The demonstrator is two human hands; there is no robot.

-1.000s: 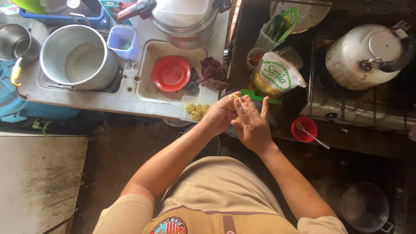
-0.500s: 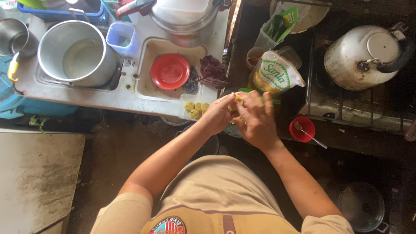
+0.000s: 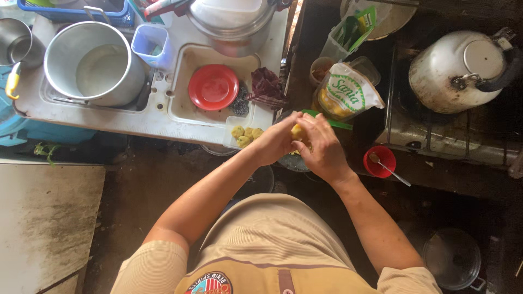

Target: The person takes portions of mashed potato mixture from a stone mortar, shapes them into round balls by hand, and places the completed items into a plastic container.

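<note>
My left hand and my right hand are pressed together around a small yellow dough ball, over a dark bowl that they mostly hide. Just left of my left hand, several shaped yellow dough pieces lie in a small clear tray at the edge of the white sink counter. A green-handled tool pokes out behind my right hand.
A large metal pot sits in the sink basin, with a red plate in a white tub beside it. A bag of yellow stuff, a red cup with a spoon and a metal kettle stand on the dark right side.
My hands were flat, palm against palm, a second ago. They have curled closed around the yellow dough ball and shifted slightly down and left.
</note>
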